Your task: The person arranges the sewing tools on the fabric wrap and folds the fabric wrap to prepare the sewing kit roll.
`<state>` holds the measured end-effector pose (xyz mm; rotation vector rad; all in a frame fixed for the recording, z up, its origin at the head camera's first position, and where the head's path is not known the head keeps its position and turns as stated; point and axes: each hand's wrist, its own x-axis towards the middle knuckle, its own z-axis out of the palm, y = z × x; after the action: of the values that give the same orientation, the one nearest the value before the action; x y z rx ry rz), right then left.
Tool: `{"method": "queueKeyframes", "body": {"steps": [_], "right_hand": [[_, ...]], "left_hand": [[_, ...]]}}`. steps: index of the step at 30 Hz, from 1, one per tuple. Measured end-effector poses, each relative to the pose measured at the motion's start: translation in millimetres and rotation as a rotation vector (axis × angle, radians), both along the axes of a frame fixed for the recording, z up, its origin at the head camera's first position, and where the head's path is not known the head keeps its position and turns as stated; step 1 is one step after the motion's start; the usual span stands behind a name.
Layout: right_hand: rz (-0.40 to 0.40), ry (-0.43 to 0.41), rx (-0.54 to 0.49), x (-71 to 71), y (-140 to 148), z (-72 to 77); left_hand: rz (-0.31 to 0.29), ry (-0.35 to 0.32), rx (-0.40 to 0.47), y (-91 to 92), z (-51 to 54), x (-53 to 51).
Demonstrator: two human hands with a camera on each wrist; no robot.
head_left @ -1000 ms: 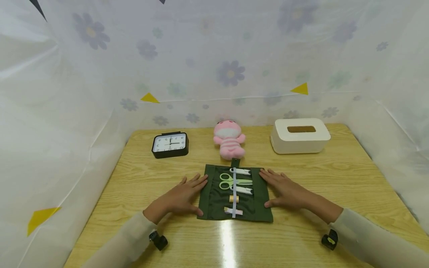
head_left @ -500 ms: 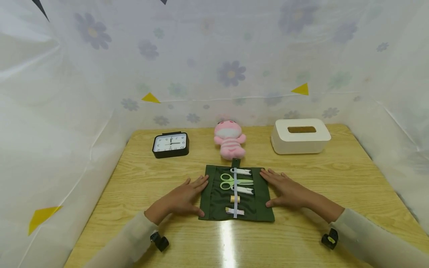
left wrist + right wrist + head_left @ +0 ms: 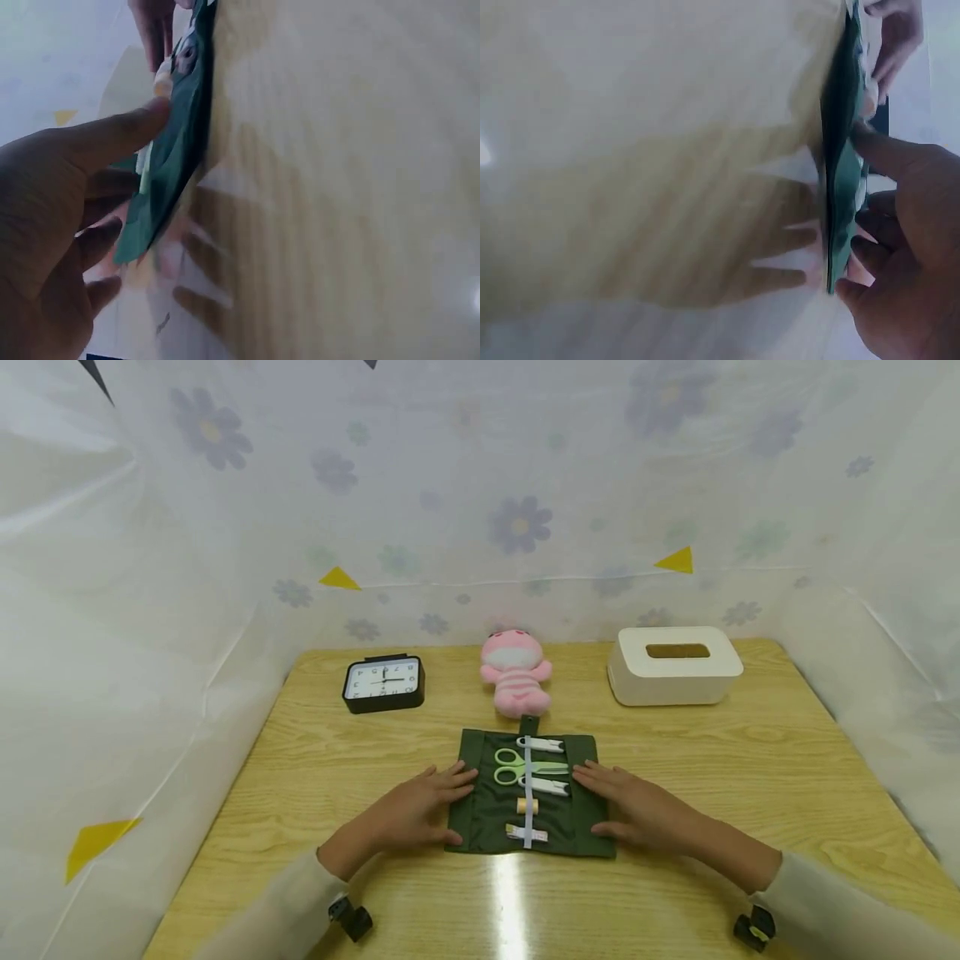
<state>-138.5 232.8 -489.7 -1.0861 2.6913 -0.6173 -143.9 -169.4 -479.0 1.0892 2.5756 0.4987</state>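
A dark green sewing roll (image 3: 487,827) lies unfolded flat on the table. Beneath its white elastic band sit green-handled scissors (image 3: 507,774), two white thread snips (image 3: 543,787), a yellowish thread spool (image 3: 522,806) and a small pale tape measure (image 3: 536,836). My left hand (image 3: 408,814) rests with spread fingers on the roll's left edge. On the opposite edge, my right hand (image 3: 648,810) touches the fabric with extended fingers and thumb. Both wrist views show the green fabric (image 3: 176,139) side-on beside the fingers.
Behind the roll lies a pink plush toy (image 3: 517,681). A black-framed clock (image 3: 384,683) is at the back left, and a white tissue box (image 3: 675,668) at the back right. Flowered white sheeting (image 3: 420,510) encloses the wooden table (image 3: 300,777).
Both hands have shifted slightly inward over the roll's side edges. The right wrist now sits a little lower and farther right. The roll and its contents look unchanged.
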Motion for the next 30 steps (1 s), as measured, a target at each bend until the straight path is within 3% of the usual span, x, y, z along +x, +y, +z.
{"method": "queueKeyframes", "body": {"steps": [8,16,19,24,30], "right_hand": [[0.104,0.055,0.045,26.8,-3,2.3],[0.141,0.083,0.095,33.5,-2,6.6],[0.140,0.056,0.045,33.2,-1,6.2],[0.108,-0.040,-0.078,29.6,2,3.8],[0.021,-0.123,-0.207,23.3,2,6.3]], "left_hand": [[-0.072,0.023,-0.042,5.4,-1.1,22.9],[-0.104,0.141,0.025,4.9,-6.6,29.2],[-0.078,0.142,0.052,5.5,-7.0,30.1],[0.015,0.093,0.097,7.9,-6.5,29.2],[0.140,0.031,0.246,10.5,-5.2,22.2]]}}
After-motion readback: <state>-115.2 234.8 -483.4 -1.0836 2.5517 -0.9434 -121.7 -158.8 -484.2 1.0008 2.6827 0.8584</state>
